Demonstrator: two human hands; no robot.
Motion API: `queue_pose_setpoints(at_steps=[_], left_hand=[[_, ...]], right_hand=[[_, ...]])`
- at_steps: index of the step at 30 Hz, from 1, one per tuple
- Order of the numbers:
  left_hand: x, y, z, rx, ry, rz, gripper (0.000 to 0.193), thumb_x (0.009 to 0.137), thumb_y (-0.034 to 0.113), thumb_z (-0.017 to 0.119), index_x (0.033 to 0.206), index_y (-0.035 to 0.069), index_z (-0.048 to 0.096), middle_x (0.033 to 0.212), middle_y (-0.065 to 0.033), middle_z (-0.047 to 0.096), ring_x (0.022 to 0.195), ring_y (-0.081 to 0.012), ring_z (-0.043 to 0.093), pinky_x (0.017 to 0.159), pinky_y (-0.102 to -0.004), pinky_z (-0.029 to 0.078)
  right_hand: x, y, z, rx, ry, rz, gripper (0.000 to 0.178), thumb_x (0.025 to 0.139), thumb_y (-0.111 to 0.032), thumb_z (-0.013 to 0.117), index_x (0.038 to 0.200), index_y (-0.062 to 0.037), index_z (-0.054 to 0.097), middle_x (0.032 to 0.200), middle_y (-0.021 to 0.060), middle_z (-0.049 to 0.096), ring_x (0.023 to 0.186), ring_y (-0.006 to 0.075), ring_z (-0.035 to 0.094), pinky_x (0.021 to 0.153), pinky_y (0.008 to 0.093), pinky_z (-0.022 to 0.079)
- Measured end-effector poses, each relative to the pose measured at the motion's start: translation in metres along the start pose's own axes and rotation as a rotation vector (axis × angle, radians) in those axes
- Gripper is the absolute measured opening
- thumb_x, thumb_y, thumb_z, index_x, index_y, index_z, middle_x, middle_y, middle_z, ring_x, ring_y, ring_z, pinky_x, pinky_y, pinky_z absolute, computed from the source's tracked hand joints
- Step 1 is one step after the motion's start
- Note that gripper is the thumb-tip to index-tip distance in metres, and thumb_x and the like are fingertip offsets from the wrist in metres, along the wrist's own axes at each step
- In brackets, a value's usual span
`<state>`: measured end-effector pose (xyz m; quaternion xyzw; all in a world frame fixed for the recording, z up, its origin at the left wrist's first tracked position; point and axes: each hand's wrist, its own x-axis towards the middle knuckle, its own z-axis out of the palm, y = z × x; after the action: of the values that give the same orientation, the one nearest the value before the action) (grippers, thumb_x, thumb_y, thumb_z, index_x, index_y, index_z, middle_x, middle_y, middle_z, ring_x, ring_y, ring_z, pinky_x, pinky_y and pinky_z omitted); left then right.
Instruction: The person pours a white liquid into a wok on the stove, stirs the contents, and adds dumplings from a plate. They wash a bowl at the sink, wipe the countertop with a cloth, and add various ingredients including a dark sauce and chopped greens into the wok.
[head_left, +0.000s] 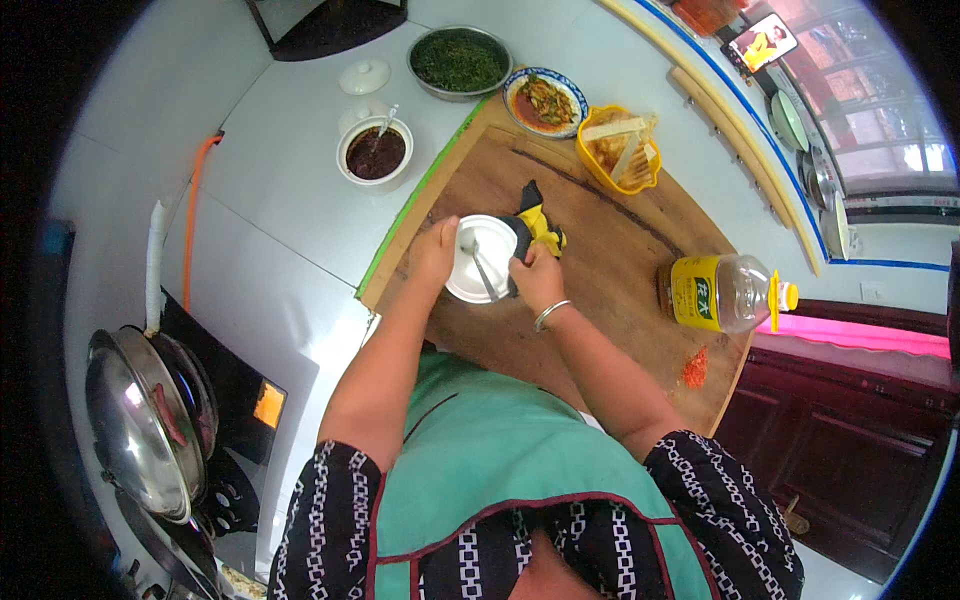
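Over the wooden board (600, 280), a white bowl (462, 284) is held between my two hands. My left hand (434, 250) grips its left rim with the fingers closed. On the other side, my right hand (540, 276) is closed at the bowl's right edge. A metal spoon (485, 270) leans inside the bowl. Behind the bowl and against my right fingers is a black and yellow cloth (537, 215); how much of it the right hand grips is hidden. The bowl's underside is out of sight.
Left of the board stands a white pot of dark sauce (372, 160), near a white lid (364, 77). Farther back are a bowl of chopped greens (458, 62), a patterned plate (577, 97) and a yellow basket (642, 184). An oil bottle (735, 292) and chopped red pepper (695, 367) are right.
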<state>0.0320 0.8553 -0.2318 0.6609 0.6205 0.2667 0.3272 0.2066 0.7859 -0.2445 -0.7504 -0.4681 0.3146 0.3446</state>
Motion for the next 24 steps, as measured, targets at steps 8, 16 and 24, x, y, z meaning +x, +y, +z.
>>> queue_pose_setpoints(at_steps=[8, 16, 24], left_hand=[[0.015, -0.005, 0.004, -0.030, -0.107, 0.249, 0.030, 0.087, 0.026, 0.052, 0.108, 0.005, 0.061, 0.096, -0.0194, 0.063, 0.092, -0.0354, 0.060, 0.081, -0.0396, 0.045], [0.001, 0.007, 0.010, -0.168, -0.016, 0.082, 0.028, 0.088, 0.020, 0.051, 0.111, 0.005, 0.059, 0.100, -0.0203, 0.062, 0.093, -0.0334, 0.061, 0.081, -0.0385, 0.046], [0.001, 0.018, -0.010, -0.129, -0.161, 0.075, 0.032, 0.086, 0.026, 0.055, 0.109, 0.004, 0.060, 0.101, -0.0183, 0.061, 0.093, -0.0328, 0.059, 0.084, -0.0372, 0.045]], right_hand=[[0.080, -0.049, -0.012, -0.195, -0.339, -0.709, 0.024, 0.070, -0.014, 0.068, 0.079, -0.0046, 0.048, 0.079, 0.0146, 0.056, 0.077, 0.0350, 0.056, 0.066, 0.0418, 0.044], [0.002, -0.004, -0.005, -0.035, -0.029, -0.084, 0.022, 0.075, -0.018, 0.064, 0.079, -0.0037, 0.047, 0.072, 0.0156, 0.056, 0.066, 0.0367, 0.054, 0.060, 0.0420, 0.043], [0.052, -0.013, -0.029, -0.155, -0.220, -0.359, 0.022, 0.074, -0.019, 0.066, 0.080, -0.0064, 0.049, 0.076, 0.0150, 0.057, 0.071, 0.0336, 0.057, 0.063, 0.0406, 0.044]])
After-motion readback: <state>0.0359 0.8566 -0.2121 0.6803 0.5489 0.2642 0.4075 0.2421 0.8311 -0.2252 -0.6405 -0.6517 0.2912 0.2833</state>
